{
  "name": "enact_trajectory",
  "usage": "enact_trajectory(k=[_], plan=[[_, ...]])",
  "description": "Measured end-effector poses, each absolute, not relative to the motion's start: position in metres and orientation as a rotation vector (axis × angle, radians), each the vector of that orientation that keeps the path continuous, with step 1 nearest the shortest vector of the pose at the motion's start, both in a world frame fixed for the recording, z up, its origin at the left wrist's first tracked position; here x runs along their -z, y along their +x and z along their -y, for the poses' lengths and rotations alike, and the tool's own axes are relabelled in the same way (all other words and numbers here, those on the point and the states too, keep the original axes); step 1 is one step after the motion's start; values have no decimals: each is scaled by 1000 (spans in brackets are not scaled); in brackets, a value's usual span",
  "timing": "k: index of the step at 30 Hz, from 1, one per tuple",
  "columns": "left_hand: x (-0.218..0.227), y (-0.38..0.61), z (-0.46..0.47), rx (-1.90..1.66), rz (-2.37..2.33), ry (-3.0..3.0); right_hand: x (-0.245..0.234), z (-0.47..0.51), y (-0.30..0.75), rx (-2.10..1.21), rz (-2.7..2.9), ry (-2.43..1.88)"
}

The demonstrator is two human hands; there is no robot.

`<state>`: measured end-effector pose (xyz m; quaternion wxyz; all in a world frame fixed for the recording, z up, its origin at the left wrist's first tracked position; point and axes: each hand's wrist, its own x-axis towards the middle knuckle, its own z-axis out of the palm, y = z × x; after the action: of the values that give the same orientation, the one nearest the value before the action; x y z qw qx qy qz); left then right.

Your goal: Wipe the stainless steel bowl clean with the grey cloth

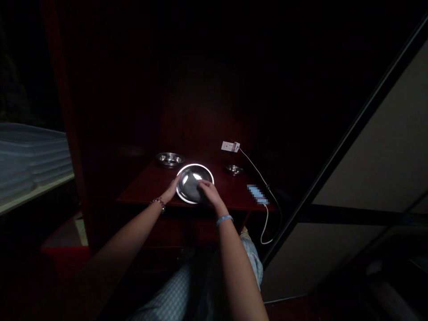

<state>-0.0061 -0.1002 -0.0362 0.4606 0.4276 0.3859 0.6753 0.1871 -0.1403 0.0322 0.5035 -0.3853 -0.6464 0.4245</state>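
Far left: stack of pale translucent plastic trays (33,156) on a shelf, well apart. Small round steel bowl (170,159) sits at back-left of the dark red wooden bench (140,189). Left hand (174,186) grips the left rim of the large round shiny steel plate (195,183), fingers curled on the edge. Plate lies flat near the bench front edge, centred between both hands. Right hand (207,191) rests on the plate's right-front part, fingers pressed down on it; whether it pinches anything, cannot tell. Both hands equally near. Tiny steel dish (233,169) is just right-back, with open bench between. White charger and cable (257,171) run to a blurred phone (257,195) at the right edge.
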Motion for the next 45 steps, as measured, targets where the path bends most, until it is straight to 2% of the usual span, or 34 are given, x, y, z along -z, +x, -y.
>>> enact_trajectory(k=[6, 11, 23, 30, 45], plan=[[33, -4, 106, -1658, -939, 1046, -50, 130, 218, -743, 1016, -901], [32, -4, 107, -1656, -939, 1047, -43, 122, 238, -612, 719, -1036], [34, -7, 105, -1630, -912, 1024, -38, 125, 229, -654, 1041, -1243], [34, -6, 105, -1661, -878, 1056, -49, 149, 227, -418, 1271, -1661], [29, -4, 111, -1673, -935, 1025, -31, 145, 208, -623, 1584, -1588]])
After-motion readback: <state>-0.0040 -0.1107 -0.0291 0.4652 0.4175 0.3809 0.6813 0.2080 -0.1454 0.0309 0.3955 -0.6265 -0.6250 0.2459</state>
